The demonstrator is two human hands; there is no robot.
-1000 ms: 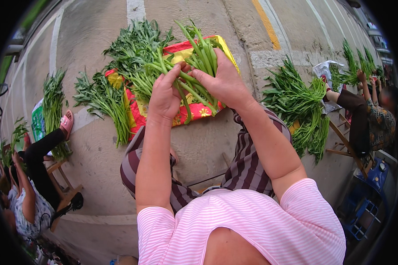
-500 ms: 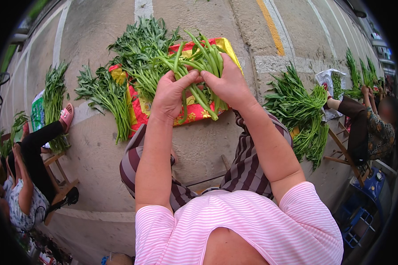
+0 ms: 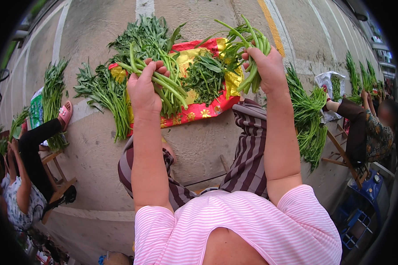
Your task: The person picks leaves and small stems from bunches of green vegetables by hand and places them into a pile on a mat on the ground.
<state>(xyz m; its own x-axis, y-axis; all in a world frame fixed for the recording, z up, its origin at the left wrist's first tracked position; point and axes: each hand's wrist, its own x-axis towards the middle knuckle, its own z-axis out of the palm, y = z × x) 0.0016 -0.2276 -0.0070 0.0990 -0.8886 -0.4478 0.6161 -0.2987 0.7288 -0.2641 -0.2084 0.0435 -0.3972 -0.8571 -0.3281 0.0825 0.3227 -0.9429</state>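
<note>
My left hand (image 3: 145, 92) is closed around a bunch of thick green water spinach stems (image 3: 174, 86), over the left part of a red and yellow plastic sheet (image 3: 199, 112). Off to the right, my right hand (image 3: 269, 70) grips another bunch of water spinach stems (image 3: 257, 40), raised above the sheet's right edge. Between the two hands, a heap of loose leaves and short pieces (image 3: 204, 80) lies on the sheet. Leafy water spinach (image 3: 141, 40) is piled at the sheet's far left, partly behind my left hand.
More water spinach (image 3: 102, 95) rests left of the sheet, and another pile (image 3: 311, 115) lies right of my right forearm. Seated people with greens are on both sides: one person (image 3: 24, 190) left, another (image 3: 378, 132) right. A blue vehicle (image 3: 370, 189) stands at lower right.
My hands were together over the sheet and have moved apart, the right one farther. Each now holds its own bunch of stems, and the leaf heap between them has come into view.
</note>
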